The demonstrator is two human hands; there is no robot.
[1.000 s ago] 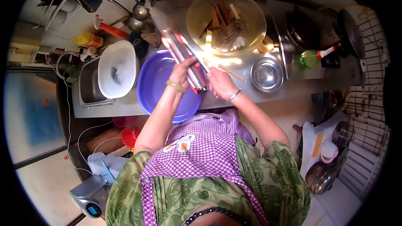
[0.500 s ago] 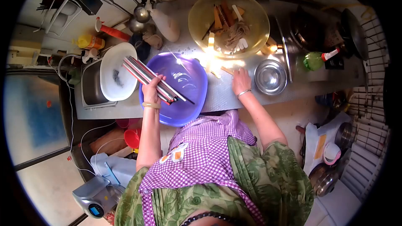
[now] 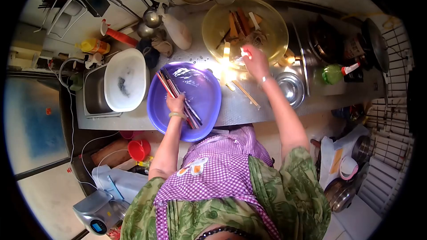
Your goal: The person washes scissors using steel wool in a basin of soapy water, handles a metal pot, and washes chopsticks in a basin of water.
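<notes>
My left hand (image 3: 175, 103) is closed around a bundle of red, silver and dark chopsticks (image 3: 167, 82). The bundle slants down into the purple basin (image 3: 211, 100), which holds water. At the front rim of the large amber basin (image 3: 280, 29), my right hand (image 3: 255, 64) is closed with its fingertips pinched together. Something small and pale shows at those fingertips, too bright to make out. Wooden-handled utensils (image 3: 240, 21) and a crumpled greyish cloth (image 3: 257, 38) lie in the amber basin. Light wooden chopsticks (image 3: 246, 94) rest on the counter below my right hand.
A white basin (image 3: 133, 93) stands over the sink at left. To the right are a steel bowl (image 3: 291, 88), a green spray bottle (image 3: 332, 74) and a dark pan (image 3: 376, 40). A whitish bottle (image 3: 178, 33) stands behind the purple basin. Glare covers the counter's middle.
My left hand has lowered the chopsticks into the purple basin and turned them steeper. My right hand has left the counter and moved up to the amber basin, uncovering the wooden chopsticks.
</notes>
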